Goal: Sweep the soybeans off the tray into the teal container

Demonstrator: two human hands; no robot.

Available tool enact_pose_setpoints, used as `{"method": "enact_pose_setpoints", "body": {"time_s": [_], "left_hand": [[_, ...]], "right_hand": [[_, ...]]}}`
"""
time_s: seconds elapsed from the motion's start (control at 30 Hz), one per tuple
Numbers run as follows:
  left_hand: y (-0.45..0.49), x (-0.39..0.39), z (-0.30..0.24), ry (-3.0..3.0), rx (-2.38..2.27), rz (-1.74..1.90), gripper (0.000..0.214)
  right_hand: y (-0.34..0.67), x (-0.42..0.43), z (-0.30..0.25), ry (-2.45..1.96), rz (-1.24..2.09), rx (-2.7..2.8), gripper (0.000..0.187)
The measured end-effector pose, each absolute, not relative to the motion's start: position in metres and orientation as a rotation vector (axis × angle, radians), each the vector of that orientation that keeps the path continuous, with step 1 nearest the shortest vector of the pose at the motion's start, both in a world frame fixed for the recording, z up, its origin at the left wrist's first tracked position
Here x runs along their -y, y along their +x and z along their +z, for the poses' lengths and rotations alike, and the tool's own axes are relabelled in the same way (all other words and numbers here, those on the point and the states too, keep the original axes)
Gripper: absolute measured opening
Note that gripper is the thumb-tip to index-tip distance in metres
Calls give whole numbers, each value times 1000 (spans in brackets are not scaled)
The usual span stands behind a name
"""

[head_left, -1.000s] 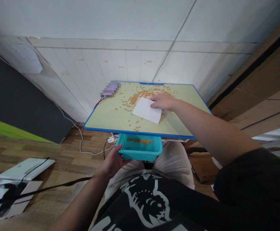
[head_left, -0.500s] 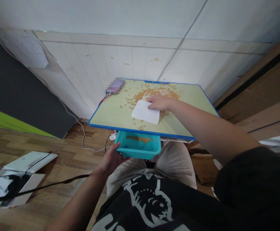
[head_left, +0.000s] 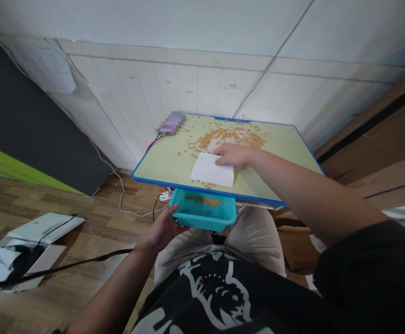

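Yellow beans (head_left: pixel 228 137) are heaped on the far half of the desk (head_left: pixel 160 162), a white card (head_left: pixel 212 170) is held flat near its front edge under the right hand (head_left: pixel 232 154), and a teal tray (head_left: pixel 205 218) of beans is gripped just below that edge by the left hand (head_left: pixel 163 227).

1 white card (head_left: pixel 212 170) rests on the table (head_left: pixel 160 162) close to its near edge, yellow beans (head_left: pixel 228 137) heaped just beyond; 1 teal tray (head_left: pixel 205 216), beans inside, sits level just below that edge
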State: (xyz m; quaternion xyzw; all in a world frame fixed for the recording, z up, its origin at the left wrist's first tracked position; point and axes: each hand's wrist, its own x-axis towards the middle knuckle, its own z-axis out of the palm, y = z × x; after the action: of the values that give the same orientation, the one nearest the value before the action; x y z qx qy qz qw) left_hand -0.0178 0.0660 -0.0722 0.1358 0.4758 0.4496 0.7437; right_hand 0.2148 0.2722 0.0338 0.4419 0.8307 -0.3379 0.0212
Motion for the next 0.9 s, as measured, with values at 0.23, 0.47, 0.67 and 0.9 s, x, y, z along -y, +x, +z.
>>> {"method": "enact_pose_setpoints", "body": {"time_s": [0.23,0.47,0.67,0.9], "left_hand": [[-18,-66,-70,296,-1065,983,62],[-17,-66,-69,292,-1051,984,59],[-17,-66,-69,296,-1062,985,59],[-17,-67,-72,311,-1062,979,59]], "right_hand": [[213,-267,33,1324,-1107,-2562,34],[216,-266,27,1263,-1173,-2593,34],[218,-258,30,1286,-1198,-2582,27],[221,-256,30,1318,-1224,-2551,26]]}}
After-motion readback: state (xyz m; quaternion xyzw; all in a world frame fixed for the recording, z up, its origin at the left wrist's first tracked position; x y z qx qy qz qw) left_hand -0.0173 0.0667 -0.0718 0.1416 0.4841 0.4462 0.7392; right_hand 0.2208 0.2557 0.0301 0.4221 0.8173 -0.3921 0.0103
